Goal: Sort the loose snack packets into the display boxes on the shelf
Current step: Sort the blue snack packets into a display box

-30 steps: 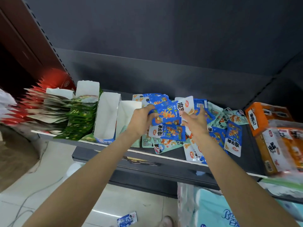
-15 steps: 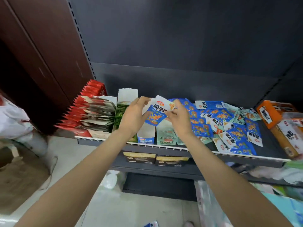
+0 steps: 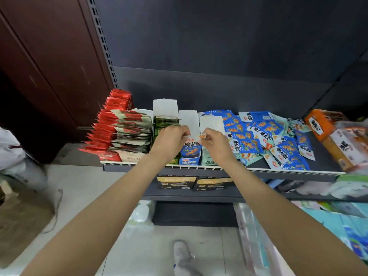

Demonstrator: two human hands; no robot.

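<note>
Left hand (image 3: 169,140) and right hand (image 3: 216,145) both pinching one blue packet (image 3: 192,146) — upright in the blue display box (image 3: 189,160) — loose packets (image 3: 278,144) just right.

On the dark metal shelf (image 3: 326,168), a row of red foil packets (image 3: 107,124) stands at the left end. To its right sit three open boxes side by side: a green-packet display box (image 3: 165,114), then a blue cardboard display box (image 3: 189,159), then a pale green display box (image 3: 209,158). The left hand (image 3: 169,142) and right hand (image 3: 216,145) meet over the blue box, holding a blue snack packet (image 3: 192,145) in it. Right of the boxes lies a heap of loose blue snack packets (image 3: 278,144), and orange cartons (image 3: 326,126) stand at the far right end.
</note>
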